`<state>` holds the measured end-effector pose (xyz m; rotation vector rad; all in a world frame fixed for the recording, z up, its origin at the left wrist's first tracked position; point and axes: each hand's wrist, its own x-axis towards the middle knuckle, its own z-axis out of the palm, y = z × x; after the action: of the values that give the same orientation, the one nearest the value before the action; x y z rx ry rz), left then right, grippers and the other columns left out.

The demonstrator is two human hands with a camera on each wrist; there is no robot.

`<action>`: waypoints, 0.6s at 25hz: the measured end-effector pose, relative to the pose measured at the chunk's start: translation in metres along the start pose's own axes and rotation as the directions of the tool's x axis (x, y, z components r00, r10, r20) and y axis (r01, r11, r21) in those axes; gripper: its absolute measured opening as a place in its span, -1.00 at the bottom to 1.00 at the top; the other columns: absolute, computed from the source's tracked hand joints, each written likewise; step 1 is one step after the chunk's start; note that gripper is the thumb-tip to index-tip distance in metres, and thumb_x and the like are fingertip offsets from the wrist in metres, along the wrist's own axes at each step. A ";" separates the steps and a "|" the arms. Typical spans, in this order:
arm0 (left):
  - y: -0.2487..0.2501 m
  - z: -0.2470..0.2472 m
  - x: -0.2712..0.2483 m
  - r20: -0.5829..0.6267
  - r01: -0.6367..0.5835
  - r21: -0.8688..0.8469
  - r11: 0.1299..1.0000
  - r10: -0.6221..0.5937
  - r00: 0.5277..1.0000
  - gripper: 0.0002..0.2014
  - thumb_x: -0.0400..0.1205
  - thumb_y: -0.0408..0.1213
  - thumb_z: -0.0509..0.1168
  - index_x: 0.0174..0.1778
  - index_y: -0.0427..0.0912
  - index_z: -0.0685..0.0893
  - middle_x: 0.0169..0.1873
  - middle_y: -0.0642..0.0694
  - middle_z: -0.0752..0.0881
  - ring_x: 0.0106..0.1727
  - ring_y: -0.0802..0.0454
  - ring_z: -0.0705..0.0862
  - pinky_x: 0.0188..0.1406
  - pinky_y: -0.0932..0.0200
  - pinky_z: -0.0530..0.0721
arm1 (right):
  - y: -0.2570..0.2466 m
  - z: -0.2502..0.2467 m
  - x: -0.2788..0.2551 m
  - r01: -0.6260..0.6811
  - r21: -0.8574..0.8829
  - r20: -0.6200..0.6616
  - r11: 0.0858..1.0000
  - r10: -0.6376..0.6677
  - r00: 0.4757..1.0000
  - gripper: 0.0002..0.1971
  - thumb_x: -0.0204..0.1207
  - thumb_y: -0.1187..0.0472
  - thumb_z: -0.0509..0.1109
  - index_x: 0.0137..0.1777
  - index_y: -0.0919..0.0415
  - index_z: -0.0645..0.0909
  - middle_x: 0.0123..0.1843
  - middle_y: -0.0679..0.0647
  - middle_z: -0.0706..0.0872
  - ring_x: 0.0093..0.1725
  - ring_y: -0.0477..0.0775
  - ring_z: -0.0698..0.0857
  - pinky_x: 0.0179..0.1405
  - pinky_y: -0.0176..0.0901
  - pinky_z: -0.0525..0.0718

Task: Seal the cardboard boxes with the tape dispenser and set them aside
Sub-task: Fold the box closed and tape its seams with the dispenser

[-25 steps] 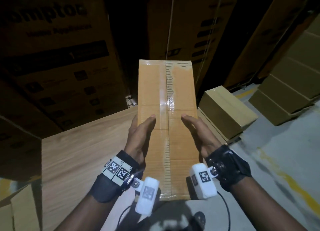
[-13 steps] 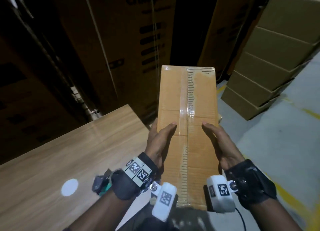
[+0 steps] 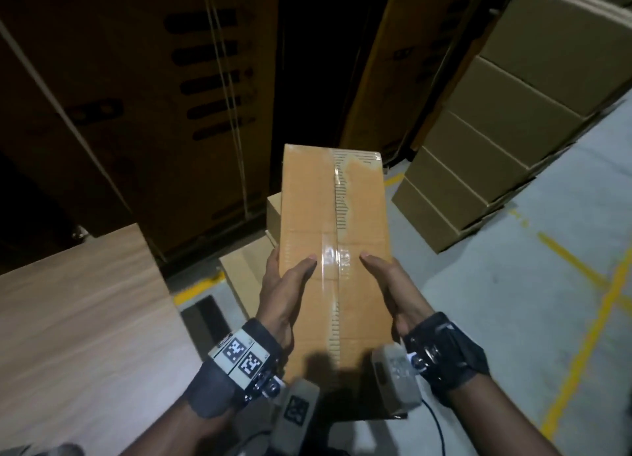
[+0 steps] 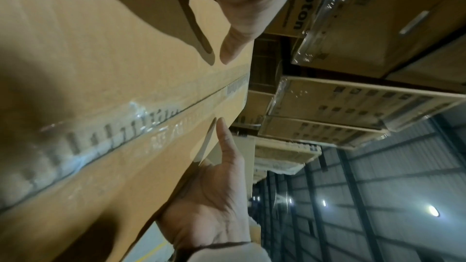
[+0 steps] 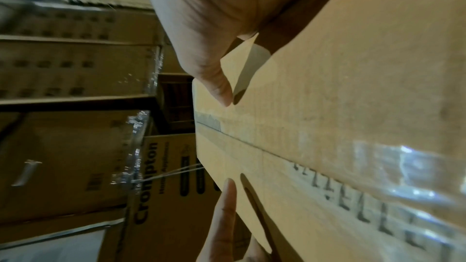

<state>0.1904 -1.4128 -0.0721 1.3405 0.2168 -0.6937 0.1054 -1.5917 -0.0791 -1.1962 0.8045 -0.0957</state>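
A long cardboard box (image 3: 328, 209) with clear tape down its middle seam is held in the air in front of me. My left hand (image 3: 289, 289) grips its left edge and my right hand (image 3: 388, 284) grips its right edge. Both thumbs lie on the top face, while the fingers are hidden down the sides. In the left wrist view the box (image 4: 113, 107) fills the frame, with my left thumb (image 4: 234, 45) and my right hand (image 4: 216, 182) on it. The right wrist view shows the taped seam of the box (image 5: 327, 127). No tape dispenser is in view.
A wooden table (image 3: 78, 322) lies at the left. Plain boxes (image 3: 241, 274) sit on the floor under the held box. A stack of boxes (image 3: 496, 141) stands at the right, and tall printed cartons (image 3: 136, 96) stand behind. The grey floor (image 3: 513, 318) has yellow lines.
The box has been carried to the right, off the table and over the floor boxes. Both hands keep the same hold on it.
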 end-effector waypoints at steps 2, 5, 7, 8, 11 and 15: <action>0.005 0.015 0.041 -0.057 0.025 -0.031 0.999 -0.027 0.998 -0.42 0.59 -0.04 0.52 0.52 0.25 0.50 0.12 0.01 0.81 0.10 -0.04 0.81 0.01 -0.05 0.74 | -0.010 -0.005 0.059 -0.077 -0.066 -0.016 0.995 0.076 0.997 -0.27 0.37 -0.14 0.68 0.50 0.07 0.56 0.26 0.20 0.82 0.24 0.31 0.81 0.30 0.36 0.73; -0.006 0.015 0.097 -0.155 0.054 -0.079 0.995 -0.065 0.986 -0.38 0.60 -0.03 0.52 0.58 0.18 0.48 0.20 0.05 0.79 0.24 -0.01 0.74 0.31 -0.12 0.67 | -0.008 -0.002 0.137 -0.125 -0.230 0.039 0.965 0.138 0.990 0.00 0.14 -0.32 0.74 0.55 0.08 0.51 0.29 0.10 0.82 0.29 0.23 0.78 0.40 0.32 0.66; -0.016 0.006 0.126 -0.201 0.040 -0.120 0.992 -0.064 0.978 -0.42 0.63 -0.04 0.49 0.57 0.14 0.50 0.22 0.07 0.79 0.25 0.04 0.74 0.24 0.00 0.68 | -0.005 0.010 0.178 -0.119 -0.314 0.070 0.942 0.148 0.987 -0.02 0.19 -0.33 0.72 0.54 0.13 0.49 0.30 0.07 0.80 0.31 0.16 0.76 0.47 0.28 0.61; -0.022 -0.001 0.139 -0.220 0.038 -0.138 0.990 -0.068 0.973 -0.46 0.65 -0.03 0.48 0.55 0.12 0.52 0.23 0.07 0.78 0.25 0.05 0.75 0.12 0.08 0.69 | -0.002 0.018 0.195 -0.133 -0.342 0.058 0.930 0.162 0.985 -0.07 0.25 -0.30 0.70 0.53 0.15 0.47 0.33 0.07 0.78 0.32 0.15 0.74 0.49 0.25 0.59; -0.049 -0.022 0.182 -0.254 0.071 -0.201 0.977 -0.122 0.959 -0.39 0.56 0.22 0.48 0.53 0.23 0.56 0.32 0.05 0.77 0.33 0.00 0.74 0.15 0.00 0.70 | 0.036 0.039 0.256 -0.202 -0.402 0.119 0.893 0.270 0.956 0.16 0.04 -0.38 0.77 0.57 0.20 0.46 0.35 0.15 0.76 0.34 0.23 0.73 0.48 0.27 0.61; -0.092 -0.048 0.234 -0.318 0.125 -0.252 0.960 -0.204 0.926 -0.27 0.42 0.47 0.47 0.52 0.37 0.54 0.42 0.12 0.70 0.50 -0.04 0.60 0.56 -0.38 0.43 | 0.067 0.068 0.312 -0.242 -0.501 0.151 0.831 0.359 0.921 -0.08 0.29 -0.34 0.65 0.52 0.17 0.48 0.23 0.01 0.74 0.28 0.09 0.71 0.45 0.11 0.63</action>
<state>0.3325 -1.4520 -0.2812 1.2226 0.6782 -0.5521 0.3502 -1.6577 -0.2848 -1.4873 0.8163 0.5328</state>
